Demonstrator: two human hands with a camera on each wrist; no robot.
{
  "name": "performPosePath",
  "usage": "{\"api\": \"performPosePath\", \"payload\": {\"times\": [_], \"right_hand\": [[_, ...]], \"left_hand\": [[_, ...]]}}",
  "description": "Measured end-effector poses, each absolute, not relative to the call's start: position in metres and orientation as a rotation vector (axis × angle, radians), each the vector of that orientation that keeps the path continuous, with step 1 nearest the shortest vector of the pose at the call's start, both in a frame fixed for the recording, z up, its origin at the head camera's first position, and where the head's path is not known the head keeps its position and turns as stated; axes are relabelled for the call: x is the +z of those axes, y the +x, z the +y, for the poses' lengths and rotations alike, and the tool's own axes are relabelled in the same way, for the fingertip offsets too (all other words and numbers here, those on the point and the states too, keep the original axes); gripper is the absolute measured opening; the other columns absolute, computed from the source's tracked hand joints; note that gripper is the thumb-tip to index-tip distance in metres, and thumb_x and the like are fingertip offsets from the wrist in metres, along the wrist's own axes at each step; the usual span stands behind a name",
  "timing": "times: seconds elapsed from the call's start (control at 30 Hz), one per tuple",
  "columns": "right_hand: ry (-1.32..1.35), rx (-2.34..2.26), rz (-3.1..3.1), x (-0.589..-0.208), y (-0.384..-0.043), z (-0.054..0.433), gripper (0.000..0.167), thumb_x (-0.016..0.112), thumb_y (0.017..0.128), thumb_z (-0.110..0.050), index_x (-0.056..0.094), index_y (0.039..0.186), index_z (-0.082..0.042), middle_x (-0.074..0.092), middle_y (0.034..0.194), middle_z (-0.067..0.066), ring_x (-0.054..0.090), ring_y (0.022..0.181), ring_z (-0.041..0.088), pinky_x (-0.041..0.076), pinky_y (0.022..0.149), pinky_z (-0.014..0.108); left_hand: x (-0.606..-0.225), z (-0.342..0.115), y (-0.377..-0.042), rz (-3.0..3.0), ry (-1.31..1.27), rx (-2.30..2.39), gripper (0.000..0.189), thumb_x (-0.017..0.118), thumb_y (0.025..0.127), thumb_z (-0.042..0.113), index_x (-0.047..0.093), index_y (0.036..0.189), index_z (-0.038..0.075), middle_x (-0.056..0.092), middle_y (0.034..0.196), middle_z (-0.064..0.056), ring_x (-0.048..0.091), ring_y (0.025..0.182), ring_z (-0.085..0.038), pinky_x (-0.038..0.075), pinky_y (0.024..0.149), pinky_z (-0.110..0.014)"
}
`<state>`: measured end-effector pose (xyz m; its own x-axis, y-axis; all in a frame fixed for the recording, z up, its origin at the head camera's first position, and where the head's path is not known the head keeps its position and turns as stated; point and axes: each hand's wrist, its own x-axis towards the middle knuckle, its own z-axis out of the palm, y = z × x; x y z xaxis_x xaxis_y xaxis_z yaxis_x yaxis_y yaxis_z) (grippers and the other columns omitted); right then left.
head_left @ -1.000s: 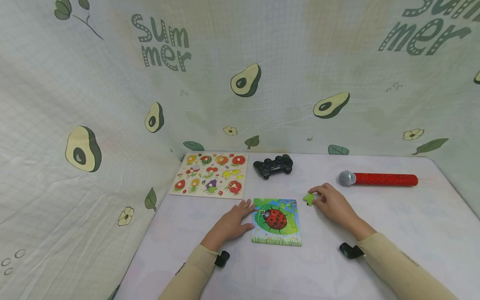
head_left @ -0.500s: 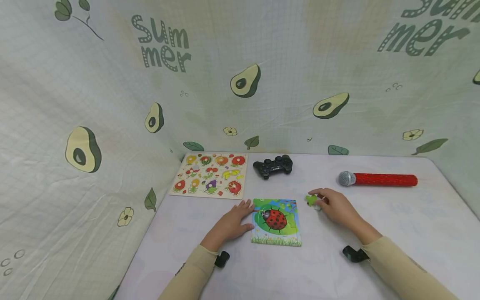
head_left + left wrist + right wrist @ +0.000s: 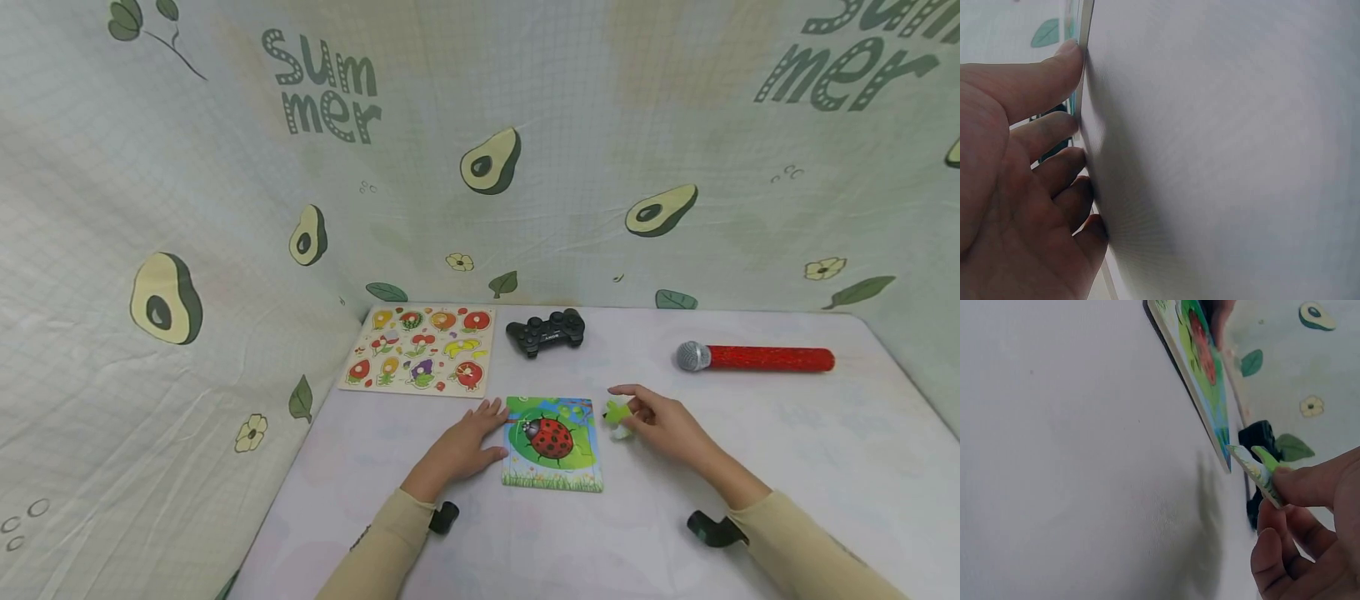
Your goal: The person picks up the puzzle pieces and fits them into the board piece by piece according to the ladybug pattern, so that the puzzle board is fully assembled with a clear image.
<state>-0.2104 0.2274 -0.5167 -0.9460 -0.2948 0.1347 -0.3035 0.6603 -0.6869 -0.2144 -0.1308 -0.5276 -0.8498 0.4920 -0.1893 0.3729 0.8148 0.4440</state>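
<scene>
A square ladybug puzzle [image 3: 552, 475] lies flat on the table, its red, black-spotted beetle on a green ground. Flat along its left edge rests my left hand [image 3: 467, 442], fingers spread and thumb tip at the puzzle's side; in the left wrist view the thumb [image 3: 1041, 81] meets that edge. To the right of the puzzle, my right hand [image 3: 663, 423] pinches a small puzzle piece [image 3: 617, 413], green with a pale part. The right wrist view shows the piece [image 3: 1254, 469] tilted between thumb and fingers, raised over the table near the puzzle's corner.
A wooden fruit puzzle board [image 3: 420, 350] lies at the back left, beside a black game controller [image 3: 549, 332]. At the back right is a red toy microphone [image 3: 768, 358]. A cloth printed with avocados [image 3: 491, 162] hangs behind and at the left.
My right hand has drawn slightly back toward me with the puzzle piece, which has turned in the fingers so its pale part shows. The left hand and the ladybug puzzle have stayed put.
</scene>
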Motion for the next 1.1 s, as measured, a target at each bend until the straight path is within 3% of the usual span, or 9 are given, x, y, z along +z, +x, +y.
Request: {"api": "performPosePath", "payload": {"times": [0.17,0.6,0.9,1.1], "right_hand": [[0.555,1.227,-2.900,-0.515,-0.203,0.221,0.038,0.072,0.092,-0.004,0.068,0.129,-0.011,0.066,0.102,0.002,0.058,0.077,0.008,0.052,0.065,0.024],[0.746,1.413,-2.834,-0.526,-0.189,0.198,0.034,0.080,0.088,-0.013,0.064,0.119,-0.012,0.065,0.095,-0.004,0.058,0.074,0.003,0.053,0.065,0.023],[0.787,1.368,-2.855,-0.538,-0.179,0.182,0.034,0.083,0.085,-0.015,0.064,0.113,-0.013,0.059,0.085,-0.008,0.051,0.068,0.002,0.047,0.060,0.022],[0.760,1.310,-2.860,-0.539,-0.178,0.174,0.034,0.084,0.084,-0.018,0.065,0.112,-0.013,0.057,0.084,-0.009,0.052,0.073,0.006,0.047,0.064,0.023]], "left_hand": [[-0.528,-0.131,-0.215,2.701,0.656,0.571,0.069,0.070,0.097,0.034,0.041,0.157,0.015,0.028,0.166,-0.003,0.018,0.155,-0.021,0.020,0.126,-0.043],[-0.527,-0.130,-0.215,2.697,0.643,0.580,0.070,0.070,0.097,0.035,0.041,0.157,0.016,0.027,0.167,-0.002,0.017,0.155,-0.020,0.019,0.126,-0.041],[-0.530,-0.132,-0.215,2.705,0.673,0.594,0.070,0.070,0.097,0.033,0.041,0.157,0.013,0.029,0.166,-0.004,0.018,0.155,-0.022,0.020,0.125,-0.043],[-0.529,-0.132,-0.214,2.707,0.673,0.600,0.069,0.070,0.097,0.034,0.042,0.157,0.014,0.029,0.166,-0.004,0.018,0.155,-0.021,0.020,0.126,-0.043]]}}
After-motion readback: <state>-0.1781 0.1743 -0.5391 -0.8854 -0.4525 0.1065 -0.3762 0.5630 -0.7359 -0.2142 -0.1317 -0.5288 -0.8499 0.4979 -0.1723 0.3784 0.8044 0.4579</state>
